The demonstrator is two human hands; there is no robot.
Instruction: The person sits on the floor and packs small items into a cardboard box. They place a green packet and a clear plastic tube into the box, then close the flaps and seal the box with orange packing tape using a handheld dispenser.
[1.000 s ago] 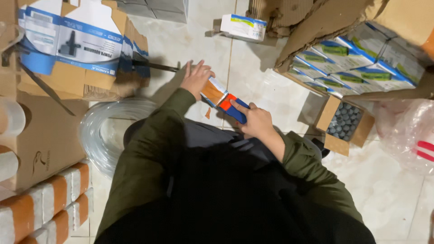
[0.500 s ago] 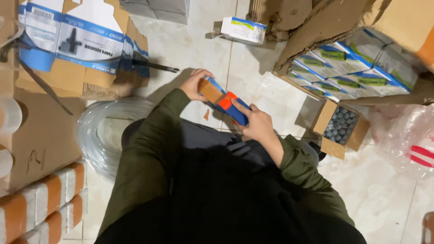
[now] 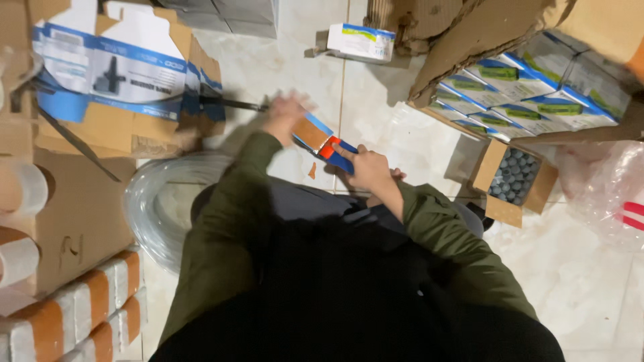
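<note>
Landmark: small carton (image 3: 327,142), blue and orange with a brown cardboard flap, held over the pale floor tiles (image 3: 295,60) in front of the person's lap.
Printed cartons, far left of carton: flattened blue-and-white boxes (image 3: 111,67) stacked on brown cardboard.
Tubing, lower left of carton: coil of clear hose (image 3: 151,201) on the floor, partly under the green sleeve.
Left hand (image 3: 285,114): at the carton's upper-left end, on or just at the brown flap; motion-blurred, fingers look spread, but whether they grip I cannot tell.
Carton, position: tilted, long axis running from upper left down to lower right, between the two hands.
Right hand (image 3: 367,167): wrapped round the carton's lower-right blue end, forefinger laid along the top face, closed on it.
Handling, judged: thin folded card, so probably light and fairly stiff along the edges, soft across the broad faces; easily dented. Printed surface may be a little slick.
Grip, judged: best taken at the short ends or along the edges, not squeezed across the flat faces; open flap is the weak spot.
Boxes, right of carton: open cardboard case of blue-and-green packs (image 3: 530,87); below it a small open box of grey cylinders (image 3: 513,177).
</note>
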